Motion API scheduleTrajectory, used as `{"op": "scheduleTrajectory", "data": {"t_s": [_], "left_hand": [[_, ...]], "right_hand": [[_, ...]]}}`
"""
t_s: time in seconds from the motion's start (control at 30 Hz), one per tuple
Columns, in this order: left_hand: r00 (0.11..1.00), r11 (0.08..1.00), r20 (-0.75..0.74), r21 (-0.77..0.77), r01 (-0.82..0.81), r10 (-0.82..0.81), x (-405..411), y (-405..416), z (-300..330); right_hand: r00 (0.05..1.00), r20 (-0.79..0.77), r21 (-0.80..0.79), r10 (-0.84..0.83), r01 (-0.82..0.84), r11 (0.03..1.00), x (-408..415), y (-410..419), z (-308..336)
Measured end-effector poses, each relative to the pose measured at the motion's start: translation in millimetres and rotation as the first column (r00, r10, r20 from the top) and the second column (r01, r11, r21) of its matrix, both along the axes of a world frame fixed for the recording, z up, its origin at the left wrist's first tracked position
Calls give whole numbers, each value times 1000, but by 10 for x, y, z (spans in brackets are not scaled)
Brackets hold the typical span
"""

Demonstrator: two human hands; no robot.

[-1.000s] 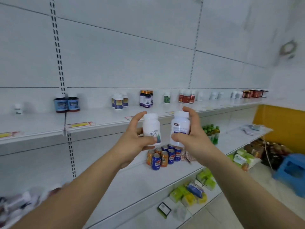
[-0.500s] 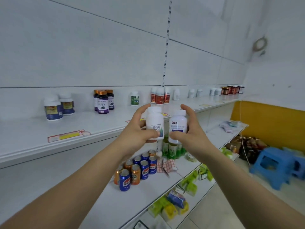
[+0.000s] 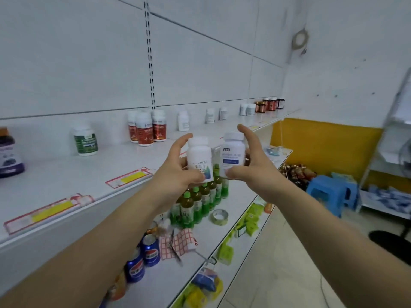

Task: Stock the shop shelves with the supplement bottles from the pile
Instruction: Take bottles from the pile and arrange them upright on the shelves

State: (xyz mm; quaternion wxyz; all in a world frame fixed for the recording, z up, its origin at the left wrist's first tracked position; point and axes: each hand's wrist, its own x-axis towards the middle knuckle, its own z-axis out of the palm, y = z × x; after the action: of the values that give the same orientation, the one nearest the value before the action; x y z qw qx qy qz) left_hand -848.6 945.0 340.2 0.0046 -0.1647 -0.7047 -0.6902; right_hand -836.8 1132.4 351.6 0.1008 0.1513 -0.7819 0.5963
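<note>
Compared with the earlier frame, view and both arms have shifted right along the top shelf [image 3: 73,174], partly stocked with spaced bottle groups. Left hand [image 3: 175,172] grips 1 white bottle [image 3: 199,160], right hand [image 3: 255,167] another [image 3: 232,154], both unplaced; the pile is unseen.

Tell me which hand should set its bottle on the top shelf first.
Probably the left hand. Its white bottle with the green-blue label is held on the side nearer the top shelf, beside open space. The right hand, gripping the blue-labelled bottle, sits farther out toward the aisle.
</note>
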Motion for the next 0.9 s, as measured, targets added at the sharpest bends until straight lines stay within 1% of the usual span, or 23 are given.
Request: {"op": "scheduleTrajectory", "data": {"t_s": [0.07, 0.13, 0.2, 0.33, 0.47, 0.57, 0.67, 0.73, 0.83, 0.9], "left_hand": [[1000, 1000, -10, 4, 11, -11, -207, 280, -19], [999, 1000, -28, 7, -16, 17, -432, 575, -28], [998, 998, -35, 22, -58, 59, -672, 880, -32], [988, 986, -8, 59, -155, 156, -1160, 1422, 23], [966, 966, -17, 35, -257, 258, -1575, 1721, 122], [939, 940, -78, -33, -339, 336, -1861, 1805, 196], [873, 869, -148, -112, -482, 465, -2198, 1804, 251], [835, 819, -179, -170, -547, 521, -2435, 1750, 244], [811, 758, -184, -287, -585, 556, -2770, 1617, 220], [791, 692, -191, -394, -605, 582, -2957, 1525, 209]], "right_hand": [[1000, -22, 18, 13, -13, 1000, -253, 292, -4], [998, -37, 12, 50, -50, 999, -527, 599, -4], [995, -38, 3, 93, -93, 996, -824, 905, 3], [985, -16, 39, 174, -173, 984, -1429, 1417, 54], [965, -9, 54, 261, -260, 964, -1994, 1702, 95], [953, -15, 34, 303, -303, 953, -2439, 1754, 89], [943, -23, 71, 332, -330, 941, -2896, 1680, 106], [931, -42, 104, 363, -358, 928, -3198, 1596, 115], [916, -50, 133, 397, -388, 912, -3681, 1470, 121], [900, -52, 165, 433, -420, 893, -3995, 1377, 140]]}}
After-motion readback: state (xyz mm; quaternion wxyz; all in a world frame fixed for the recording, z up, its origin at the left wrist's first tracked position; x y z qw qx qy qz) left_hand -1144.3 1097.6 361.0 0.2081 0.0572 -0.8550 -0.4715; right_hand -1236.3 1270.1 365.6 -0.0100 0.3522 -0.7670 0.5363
